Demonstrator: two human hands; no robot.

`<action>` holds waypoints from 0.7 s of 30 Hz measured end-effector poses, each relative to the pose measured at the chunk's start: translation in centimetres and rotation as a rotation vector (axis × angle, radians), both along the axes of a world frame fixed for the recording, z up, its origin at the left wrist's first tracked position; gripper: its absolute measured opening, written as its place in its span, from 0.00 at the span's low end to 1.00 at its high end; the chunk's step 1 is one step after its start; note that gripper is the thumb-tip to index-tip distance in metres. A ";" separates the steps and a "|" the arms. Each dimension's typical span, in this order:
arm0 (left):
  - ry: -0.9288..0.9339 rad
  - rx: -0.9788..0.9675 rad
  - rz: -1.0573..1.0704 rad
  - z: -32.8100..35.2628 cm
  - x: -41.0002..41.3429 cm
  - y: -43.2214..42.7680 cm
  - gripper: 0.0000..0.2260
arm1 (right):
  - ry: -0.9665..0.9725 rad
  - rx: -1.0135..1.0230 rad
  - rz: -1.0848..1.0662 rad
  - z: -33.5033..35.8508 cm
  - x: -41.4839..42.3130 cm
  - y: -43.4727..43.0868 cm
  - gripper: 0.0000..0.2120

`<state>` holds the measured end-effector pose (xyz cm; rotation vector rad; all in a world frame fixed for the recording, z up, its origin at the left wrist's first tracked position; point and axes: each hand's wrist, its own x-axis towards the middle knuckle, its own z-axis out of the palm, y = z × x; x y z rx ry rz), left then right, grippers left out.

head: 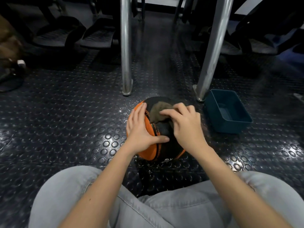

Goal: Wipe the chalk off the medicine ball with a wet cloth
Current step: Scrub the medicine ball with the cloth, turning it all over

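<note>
A black and orange medicine ball [162, 145] sits on the studded rubber floor just in front of my knees. My left hand [142, 129] lies flat on its orange left side, fingers straight and thumb stretched across the black band. A brown cloth [158, 112] is bunched on the top of the ball. My right hand [184, 124] presses down on the cloth with bent fingers, its fingertips on the fabric. The cloth's right part is hidden under that hand.
A dark teal plastic tub [228, 112] stands on the floor right of the ball. Two metal legs [126, 46] [212, 51] rise just behind the ball. Dark gym equipment fills the background. Water droplets glint on the floor left of the ball.
</note>
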<state>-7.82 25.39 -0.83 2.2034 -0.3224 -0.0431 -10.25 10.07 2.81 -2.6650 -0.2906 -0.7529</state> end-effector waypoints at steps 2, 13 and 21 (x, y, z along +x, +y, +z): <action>0.002 0.005 -0.008 0.0 0.1 -0.1 0.60 | 0.040 0.030 -0.137 -1.2 0.5 -1.9 0.19; -0.023 -0.094 -0.055 -0.2 1.0 1.1 0.50 | 0.072 0.160 -0.032 -0.4 0.5 -1.9 0.16; -0.002 -0.476 0.031 -0.5 2.3 1.0 0.10 | 0.124 0.716 -0.263 1.2 2.6 -6.7 0.16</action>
